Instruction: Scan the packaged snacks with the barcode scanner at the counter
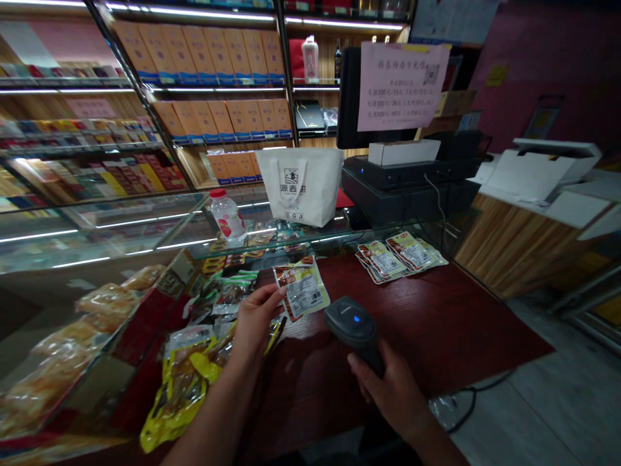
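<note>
Pinched by its left edge, a flat yellow and brown snack packet [305, 291] is in my left hand [257, 314], its printed label side facing up. My right hand [381, 375] is wrapped round the handle of a dark grey barcode scanner [350, 321], which has a small blue light on top. The scanner's head points toward the packet, a short gap apart. Similar snack packets [383, 259] lie in overlapping piles at the far right of the dark red counter [436, 323]. Yellow-edged food bags [187, 382] lie beside and under my left forearm.
A box of wrapped bread [92, 323] stands at the left. Behind are a bottle with a red cap [228, 217], a white paper bag [303, 184] on glass, and a monitor [350, 97] bearing a paper sign. Boxed goods [204, 55] fill the shelves. A cable [466, 408] hangs at the lower right.
</note>
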Motion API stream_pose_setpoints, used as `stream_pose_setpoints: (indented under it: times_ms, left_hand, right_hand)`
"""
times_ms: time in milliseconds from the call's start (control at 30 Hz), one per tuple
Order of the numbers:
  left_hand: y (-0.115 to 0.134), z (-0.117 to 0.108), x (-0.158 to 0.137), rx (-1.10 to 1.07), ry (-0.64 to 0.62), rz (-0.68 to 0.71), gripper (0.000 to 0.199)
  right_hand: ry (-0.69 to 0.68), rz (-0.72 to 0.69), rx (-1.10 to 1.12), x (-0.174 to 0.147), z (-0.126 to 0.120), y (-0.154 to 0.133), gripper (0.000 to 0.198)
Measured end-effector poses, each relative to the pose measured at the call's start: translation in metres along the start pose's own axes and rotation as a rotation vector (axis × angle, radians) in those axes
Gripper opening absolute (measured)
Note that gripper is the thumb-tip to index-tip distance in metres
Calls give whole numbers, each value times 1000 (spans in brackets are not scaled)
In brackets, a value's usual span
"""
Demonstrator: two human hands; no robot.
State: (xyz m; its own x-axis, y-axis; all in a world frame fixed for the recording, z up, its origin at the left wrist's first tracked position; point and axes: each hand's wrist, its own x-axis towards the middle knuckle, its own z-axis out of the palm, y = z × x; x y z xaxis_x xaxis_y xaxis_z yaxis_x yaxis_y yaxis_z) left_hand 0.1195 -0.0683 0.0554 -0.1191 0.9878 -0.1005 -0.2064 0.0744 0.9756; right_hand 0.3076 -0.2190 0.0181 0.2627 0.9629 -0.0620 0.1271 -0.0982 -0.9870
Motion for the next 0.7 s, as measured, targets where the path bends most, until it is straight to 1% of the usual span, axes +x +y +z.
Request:
stream_pose_setpoints:
  times_ms: [100, 233, 333, 400, 467, 533, 633, 700]
  left_hand:
    - [0, 2, 0, -11, 19, 1, 55]
    - [-3, 3, 2, 12, -13, 5, 53]
    - [-9, 8, 7, 24, -56, -14, 51]
    - [-16, 19, 13, 4, -120, -62, 49]
    - [-26, 36, 20, -31, -205, -144, 43]
    - [-39, 61, 29, -58, -266, -242, 31]
    - [-56, 107, 44, -69, -300, -338, 13]
    - [-64, 141, 54, -62, -314, -357, 12]
  right_hand:
    - [2, -18, -6, 1, 0, 4, 40]
    - [26, -16, 5, 2, -3, 7, 40]
    - [29, -2, 0, 4, -11, 11, 39]
    - [23, 21, 42, 7, -19, 15, 40]
    - [56, 38, 111, 10, -29, 21, 42]
    - [152, 50, 180, 12, -42, 28, 46]
    - [298, 86, 278, 14, -64, 40, 57]
    - [340, 114, 306, 13, -77, 46, 64]
